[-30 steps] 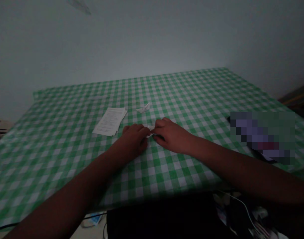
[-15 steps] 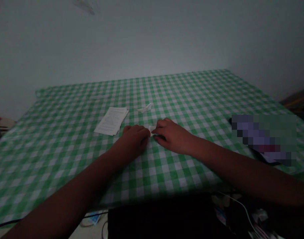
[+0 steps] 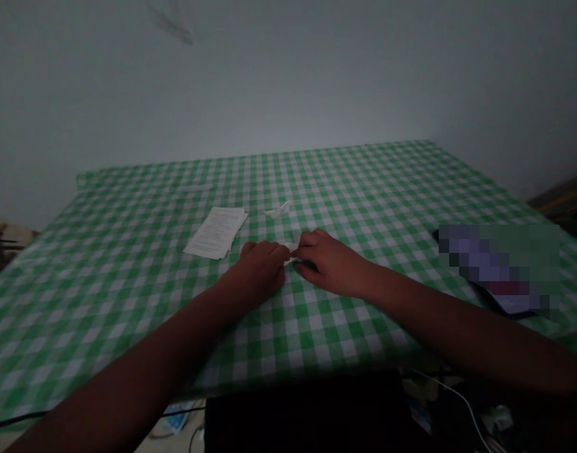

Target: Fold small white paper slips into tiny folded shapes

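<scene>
Close together at the middle of the table are my left hand (image 3: 258, 267) and my right hand (image 3: 326, 259). Their curled fingers pinch a small piece of white paper (image 3: 292, 246), mostly hidden beneath the fingertips. Just beyond my hands lies a small folded paper (image 3: 279, 211) with a raised point. To the left of it, a stack of printed paper sheets (image 3: 213, 233) lies flat, slightly fanned at its right edge.
A green and white checked cloth (image 3: 354, 182) covers the table, whose far edge meets a pale wall (image 3: 288, 75). A dark-edged flat device (image 3: 496, 277), its surface blurred out, lies on the right. A white cable (image 3: 465, 402) hangs below the front edge.
The view has tipped up slightly, so everything sits a little lower. My fingers have shifted slightly on the small paper, and less of it shows between them.
</scene>
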A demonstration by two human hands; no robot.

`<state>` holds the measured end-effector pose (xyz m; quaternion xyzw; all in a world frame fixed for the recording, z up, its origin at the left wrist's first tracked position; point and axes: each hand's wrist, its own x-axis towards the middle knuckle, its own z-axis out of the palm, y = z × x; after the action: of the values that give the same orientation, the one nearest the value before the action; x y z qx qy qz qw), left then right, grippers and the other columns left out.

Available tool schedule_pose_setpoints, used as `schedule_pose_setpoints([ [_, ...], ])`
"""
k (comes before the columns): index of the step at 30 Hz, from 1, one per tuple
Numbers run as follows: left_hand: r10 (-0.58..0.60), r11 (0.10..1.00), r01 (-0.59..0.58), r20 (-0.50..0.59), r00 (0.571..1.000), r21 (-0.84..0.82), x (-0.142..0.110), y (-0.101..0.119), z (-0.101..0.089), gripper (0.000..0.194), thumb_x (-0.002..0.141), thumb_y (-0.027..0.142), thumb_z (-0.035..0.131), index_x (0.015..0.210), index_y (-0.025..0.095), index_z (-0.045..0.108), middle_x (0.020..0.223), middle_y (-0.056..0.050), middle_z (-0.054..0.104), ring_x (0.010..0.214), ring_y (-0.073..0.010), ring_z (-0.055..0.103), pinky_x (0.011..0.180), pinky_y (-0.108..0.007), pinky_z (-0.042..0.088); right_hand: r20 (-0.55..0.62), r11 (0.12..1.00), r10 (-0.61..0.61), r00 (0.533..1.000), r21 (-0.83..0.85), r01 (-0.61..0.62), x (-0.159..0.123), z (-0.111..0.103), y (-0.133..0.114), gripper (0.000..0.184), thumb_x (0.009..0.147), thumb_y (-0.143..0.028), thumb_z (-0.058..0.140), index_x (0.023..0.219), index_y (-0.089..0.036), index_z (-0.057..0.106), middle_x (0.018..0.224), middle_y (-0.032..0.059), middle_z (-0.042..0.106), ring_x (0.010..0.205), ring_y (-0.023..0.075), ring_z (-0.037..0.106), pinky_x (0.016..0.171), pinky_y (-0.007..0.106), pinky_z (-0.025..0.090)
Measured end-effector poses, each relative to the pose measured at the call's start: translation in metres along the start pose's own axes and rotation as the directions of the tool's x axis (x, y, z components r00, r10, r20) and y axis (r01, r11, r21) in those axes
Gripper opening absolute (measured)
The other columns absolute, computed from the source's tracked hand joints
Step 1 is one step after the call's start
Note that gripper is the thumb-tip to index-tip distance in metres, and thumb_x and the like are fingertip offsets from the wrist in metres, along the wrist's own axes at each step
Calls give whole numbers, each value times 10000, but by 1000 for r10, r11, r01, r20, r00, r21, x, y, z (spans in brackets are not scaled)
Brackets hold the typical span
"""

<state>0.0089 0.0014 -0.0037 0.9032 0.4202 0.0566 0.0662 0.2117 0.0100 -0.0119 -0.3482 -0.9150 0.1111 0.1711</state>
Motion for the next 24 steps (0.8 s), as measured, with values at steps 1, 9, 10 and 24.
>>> schedule_pose_setpoints([
  [1, 8, 1000, -8, -15, 1000, 11, -1, 0, 1, 184, 853, 100, 467, 1009, 170, 537, 996, -68, 633, 973, -246, 563, 885, -430, 383, -1, 1000, -4, 1000, 1, 4, 0, 0, 0, 216, 928, -222, 545, 1059, -138, 696, 998, 100, 608, 975, 222, 527, 940, 393, 416],
  [9, 40, 999, -37, -66, 997, 40, -5, -3, 3, 177, 855, 108, 472, 1008, 178, 526, 1002, -71, 612, 998, -249, 542, 913, -431, 371, 6, 999, 6, 1000, 46, -7, -2, -1, 0, 237, 921, -225, 558, 1113, -154, 677, 1051, 109, 602, 1012, 230, 527, 942, 417, 428],
  [10, 43, 998, -40, -60, 997, 45, -5, -3, 3, 163, 861, 112, 467, 999, 175, 527, 986, -70, 611, 981, -247, 547, 901, -426, 374, 8, 999, 8, 1000, 44, -8, -2, -2, 0, 238, 922, -227, 558, 1112, -150, 679, 1049, 111, 601, 1009, 231, 526, 941, 418, 429],
  [24, 9, 995, -13, -37, 999, -102, -2, -8, 2, 177, 876, 222, 543, 1048, 183, 550, 940, -33, 637, 959, -234, 578, 889, -420, 375, -19, 995, -9, 1000, 99, 10, -3, 1, 7, 244, 909, -196, 566, 1129, -166, 668, 1035, 96, 600, 1022, 221, 536, 944, 407, 438],
])
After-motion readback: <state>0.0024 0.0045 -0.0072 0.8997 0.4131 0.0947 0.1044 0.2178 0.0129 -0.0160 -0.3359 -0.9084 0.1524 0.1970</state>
